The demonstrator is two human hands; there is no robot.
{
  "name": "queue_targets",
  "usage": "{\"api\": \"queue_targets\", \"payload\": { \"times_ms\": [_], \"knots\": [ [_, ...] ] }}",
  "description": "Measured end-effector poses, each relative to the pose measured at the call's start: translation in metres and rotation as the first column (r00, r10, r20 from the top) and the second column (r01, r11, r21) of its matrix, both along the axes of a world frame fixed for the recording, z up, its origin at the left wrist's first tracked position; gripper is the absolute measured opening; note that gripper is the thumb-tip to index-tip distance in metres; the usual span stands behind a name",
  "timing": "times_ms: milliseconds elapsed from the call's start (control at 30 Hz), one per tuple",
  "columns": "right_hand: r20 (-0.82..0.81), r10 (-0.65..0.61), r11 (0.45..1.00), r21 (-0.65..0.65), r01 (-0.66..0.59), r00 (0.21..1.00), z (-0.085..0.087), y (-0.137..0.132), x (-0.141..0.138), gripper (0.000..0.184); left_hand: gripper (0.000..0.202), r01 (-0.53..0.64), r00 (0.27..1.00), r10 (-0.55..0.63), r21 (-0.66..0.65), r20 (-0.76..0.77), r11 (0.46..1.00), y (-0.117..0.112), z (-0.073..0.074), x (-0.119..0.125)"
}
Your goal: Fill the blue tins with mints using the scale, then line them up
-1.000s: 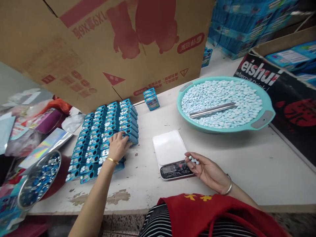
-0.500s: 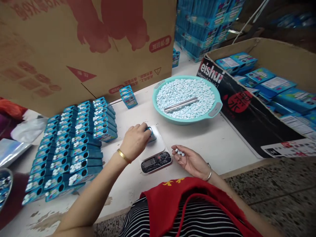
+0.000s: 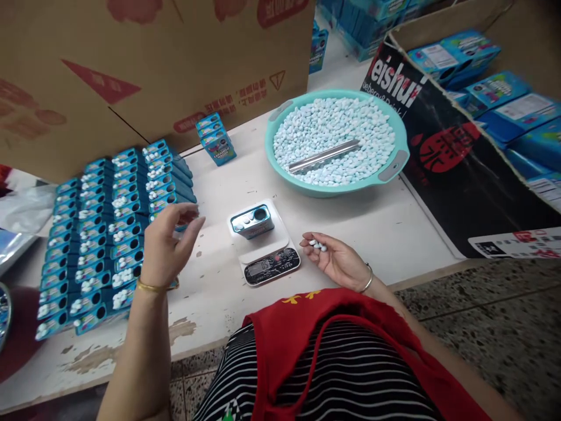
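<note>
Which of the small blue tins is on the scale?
The lone small blue tin atop the white digital scale; the others sit on the table.

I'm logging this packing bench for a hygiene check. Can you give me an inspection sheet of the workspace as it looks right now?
Surface: white table, paint worn off in patches near the front edge.
Job's things: small blue tin stands on the digital scale; teal basin full of pale-blue pieces, with a long metal tool lying on them; rows of tins at left.
Clutter: short stack of tins by the cardboard box; plastic bag at far left.
Grippers: left hand open, over the table beside the rows; right hand palm up, holding pale candies.
Cables: nothing seen.
Surroundings: black carton with blue boxes; speckled floor.
</note>
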State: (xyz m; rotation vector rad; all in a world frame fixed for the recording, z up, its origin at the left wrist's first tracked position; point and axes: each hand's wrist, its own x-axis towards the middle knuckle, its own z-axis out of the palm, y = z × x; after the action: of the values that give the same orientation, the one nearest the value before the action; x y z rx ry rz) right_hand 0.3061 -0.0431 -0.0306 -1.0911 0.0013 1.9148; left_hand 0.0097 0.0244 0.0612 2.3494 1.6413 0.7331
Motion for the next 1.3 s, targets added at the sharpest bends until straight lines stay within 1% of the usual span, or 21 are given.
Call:
{"api": "queue_targets", "payload": {
  "times_ms": [100,233,400,600,667,733,800,867,933,1033,1100,1167,1233,1300],
  "knots": [
    [0.029,-0.008,0.999,0.040,0.006,1.000,-0.002,0.001,-0.001,0.011,0.019,-0.012,1.000,0.013,-0.039,0.011,0.999,-0.010,-0.011,-0.009],
    [0.051,-0.005,0.997,0.073,0.001,0.999,-0.003,0.002,-0.003,0.011,0.018,0.041,0.998,-0.039,-0.049,0.042,0.998,-0.015,-0.016,-0.006],
    [0.044,-0.003,0.998,0.069,0.000,0.999,0.001,0.003,-0.006,0.016,0.014,0.111,0.993,-0.109,-0.033,0.052,0.993,-0.011,-0.014,0.006],
    [0.034,0.033,0.997,0.075,-0.036,0.999,0.007,0.003,-0.011,0.013,0.017,0.248,0.969,-0.247,-0.112,0.021,0.962,-0.003,-0.011,0.017],
    [0.049,0.062,0.992,0.105,-0.067,0.997,0.011,0.006,-0.014,0.012,0.018,0.297,0.954,-0.300,-0.130,-0.005,0.946,0.001,-0.010,0.020],
    [0.092,0.097,0.978,0.175,-0.112,0.991,0.019,0.012,-0.017,0.013,0.019,0.336,0.936,-0.347,-0.136,-0.061,0.932,0.006,-0.009,0.022],
    [0.159,0.134,0.946,0.272,-0.174,0.978,0.031,0.022,-0.022,0.015,0.021,0.364,0.916,-0.381,-0.138,-0.127,0.921,0.011,-0.008,0.025],
    [0.242,0.160,0.895,0.372,-0.244,0.957,0.044,0.037,-0.028,0.015,0.022,0.374,0.898,-0.396,-0.138,-0.191,0.917,0.016,-0.008,0.028],
    [0.331,0.173,0.828,0.460,-0.319,0.927,0.056,0.053,-0.036,0.013,0.022,0.371,0.883,-0.395,-0.141,-0.254,0.918,0.018,-0.007,0.033],
    [0.480,0.170,0.701,0.555,-0.448,0.861,0.066,0.073,-0.047,0.011,0.022,0.343,0.875,-0.371,-0.143,-0.311,0.928,0.019,-0.009,0.042],
    [0.589,0.163,0.615,0.567,-0.548,0.792,0.068,0.081,-0.052,0.014,0.021,0.315,0.890,-0.342,-0.135,-0.303,0.939,0.019,-0.011,0.046],
    [0.670,0.156,0.552,0.550,-0.627,0.726,0.068,0.085,-0.054,0.017,0.021,0.289,0.912,-0.311,-0.120,-0.269,0.950,0.017,-0.014,0.047],
    [0.713,0.149,0.518,0.533,-0.669,0.685,0.068,0.087,-0.054,0.019,0.020,0.269,0.931,-0.288,-0.110,-0.224,0.957,0.015,-0.016,0.045],
    [0.733,0.136,0.502,0.530,-0.684,0.667,0.068,0.087,-0.053,0.020,0.019,0.261,0.943,-0.276,-0.104,-0.183,0.960,0.013,-0.016,0.042]
  ]
}}
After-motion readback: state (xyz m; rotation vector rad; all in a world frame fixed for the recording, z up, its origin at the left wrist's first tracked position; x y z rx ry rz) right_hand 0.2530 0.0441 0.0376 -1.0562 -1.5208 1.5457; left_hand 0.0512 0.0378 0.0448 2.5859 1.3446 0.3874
